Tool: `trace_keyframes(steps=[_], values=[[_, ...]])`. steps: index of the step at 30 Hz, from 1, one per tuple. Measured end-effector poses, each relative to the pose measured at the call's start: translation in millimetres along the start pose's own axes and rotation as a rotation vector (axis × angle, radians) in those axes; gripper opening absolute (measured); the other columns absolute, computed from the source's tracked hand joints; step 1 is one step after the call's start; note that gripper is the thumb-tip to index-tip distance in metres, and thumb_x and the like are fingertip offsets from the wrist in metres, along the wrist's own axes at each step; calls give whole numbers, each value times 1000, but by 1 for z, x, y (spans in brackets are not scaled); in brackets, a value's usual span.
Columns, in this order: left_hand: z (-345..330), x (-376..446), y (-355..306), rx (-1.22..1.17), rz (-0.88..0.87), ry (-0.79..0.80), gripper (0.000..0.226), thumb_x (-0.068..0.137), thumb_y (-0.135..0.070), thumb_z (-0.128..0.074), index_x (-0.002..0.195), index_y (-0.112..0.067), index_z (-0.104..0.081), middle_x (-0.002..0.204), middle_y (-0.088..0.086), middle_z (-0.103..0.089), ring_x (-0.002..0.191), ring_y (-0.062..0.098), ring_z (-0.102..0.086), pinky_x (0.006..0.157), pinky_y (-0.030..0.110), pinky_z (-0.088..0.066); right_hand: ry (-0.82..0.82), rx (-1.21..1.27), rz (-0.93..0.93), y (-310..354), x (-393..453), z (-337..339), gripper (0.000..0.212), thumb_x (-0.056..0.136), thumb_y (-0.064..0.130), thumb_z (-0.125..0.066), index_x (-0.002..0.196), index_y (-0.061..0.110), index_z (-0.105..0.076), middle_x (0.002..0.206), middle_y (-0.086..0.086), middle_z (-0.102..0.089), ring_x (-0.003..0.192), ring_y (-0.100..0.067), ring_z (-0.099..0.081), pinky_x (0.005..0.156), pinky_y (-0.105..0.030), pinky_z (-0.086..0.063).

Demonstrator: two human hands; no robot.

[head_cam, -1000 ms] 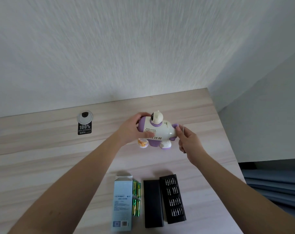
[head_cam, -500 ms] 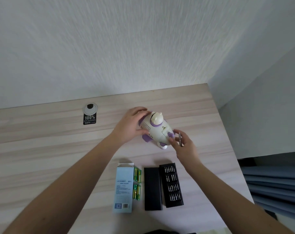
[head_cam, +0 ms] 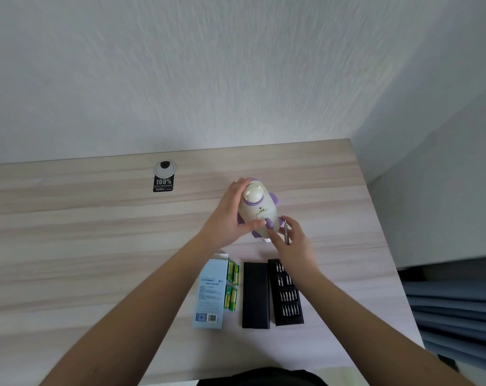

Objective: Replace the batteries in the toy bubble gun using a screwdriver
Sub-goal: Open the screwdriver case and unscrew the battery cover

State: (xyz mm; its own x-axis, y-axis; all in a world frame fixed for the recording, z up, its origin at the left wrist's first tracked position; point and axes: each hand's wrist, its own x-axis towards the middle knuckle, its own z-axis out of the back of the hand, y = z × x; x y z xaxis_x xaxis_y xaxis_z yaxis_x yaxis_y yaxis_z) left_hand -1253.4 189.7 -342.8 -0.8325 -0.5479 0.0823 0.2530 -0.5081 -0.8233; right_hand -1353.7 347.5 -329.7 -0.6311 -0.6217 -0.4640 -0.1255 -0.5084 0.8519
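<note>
Now the left hand [head_cam: 227,218] is curling its fingers round the toy bubble gun [head_cam: 260,211], which has been turned since a moment ago: it is standing on the table [head_cam: 97,246] with its long side pointing up, its flat side facing us. The right hand [head_cam: 290,243] is pinching the thin screwdriver [head_cam: 286,232] beside it

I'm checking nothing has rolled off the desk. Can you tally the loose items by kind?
Toy bubble gun: 1
Screwdriver: 1
Green batteries: 4
Battery box: 1
Black case lid: 1
Bit tray: 1
Total: 9
</note>
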Motion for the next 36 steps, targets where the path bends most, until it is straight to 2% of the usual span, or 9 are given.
trace_keyframes(steps=[3, 6, 10, 12, 17, 20, 23, 28, 36], values=[[0, 2, -3, 16, -2, 13, 85, 75, -47, -74, 142, -20, -31, 137, -41, -20, 133, -9, -23, 111, 22, -29, 52, 19, -61, -1, -4, 2, 36, 94, 35, -55, 130, 30, -48, 97, 12, -63, 64, -6, -55, 56, -24, -44], [-2, 3, -1, 30, 19, 30, 85, 74, -41, -77, 143, -20, -32, 138, -29, -24, 141, 10, -25, 112, 43, -33, 110, -21, -75, -4, -8, 6, 33, 98, 25, -44, 129, 34, -49, 71, 7, -59, 47, -9, -47, 48, -23, -42], [-5, 1, -4, -45, 19, -11, 91, 66, -42, -83, 140, -23, -34, 136, -19, -32, 133, 16, -34, 90, 54, -51, 86, -95, -64, -2, -9, 15, 36, 99, 22, -40, 135, 26, -44, 106, 9, -64, 62, -11, -56, 69, -34, -50], [-7, 0, -6, -49, -10, -46, 92, 63, -41, -85, 138, -25, -33, 134, -11, -35, 127, 18, -38, 85, 53, -54, 79, -182, -29, 4, -8, 22, 39, 99, 16, -39, 137, 22, -44, 113, 5, -59, 67, -9, -57, 68, -29, -48], [-6, 0, -7, -59, -37, -51, 90, 63, -41, -86, 135, -22, -36, 129, -5, -39, 120, 19, -43, 89, 50, -51, 100, -361, 119, 30, 2, 40, 36, 98, 14, -47, 133, 23, -52, 92, -2, -63, 66, -4, -59, 55, -8, -44], [-3, 2, -8, -62, -41, -41, 89, 63, -39, -88, 135, -21, -39, 127, -6, -41, 119, 19, -44, 86, 49, -53, 45, -346, 156, 42, 10, 46, 27, 92, 14, -60, 118, 17, -62, 86, 4, -68, 69, -8, -67, 61, -12, -50], [-4, 4, -3, -61, -52, -31, 88, 62, -36, -88, 134, -20, -40, 128, -4, -43, 119, 24, -46, 92, 50, -49, 9, -393, 209, 56, 13, 46, 10, 87, 20, -65, 95, 22, -69, 78, 6, -71, 64, -9, -65, 68, -30, -57], [-2, 8, -4, -66, -86, -15, 83, 63, -30, -86, 132, -17, -41, 125, -3, -43, 118, 23, -46, 88, 49, -51, -39, -509, 304, 69, 14, 38, 8, 86, 29, -68, 91, 27, -74, 79, 9, -68, 63, 1, -57, 56, -11, -39], [-3, 12, 2, -44, -110, 26, 86, 62, -33, -86, 133, -16, -41, 127, 0, -42, 122, 24, -42, 101, 46, -41, -100, -677, 506, 62, 17, 23, 8, 83, 23, -73, 86, 16, -73, 77, 3, -61, 67, -9, -57, 65, -21, -45]])
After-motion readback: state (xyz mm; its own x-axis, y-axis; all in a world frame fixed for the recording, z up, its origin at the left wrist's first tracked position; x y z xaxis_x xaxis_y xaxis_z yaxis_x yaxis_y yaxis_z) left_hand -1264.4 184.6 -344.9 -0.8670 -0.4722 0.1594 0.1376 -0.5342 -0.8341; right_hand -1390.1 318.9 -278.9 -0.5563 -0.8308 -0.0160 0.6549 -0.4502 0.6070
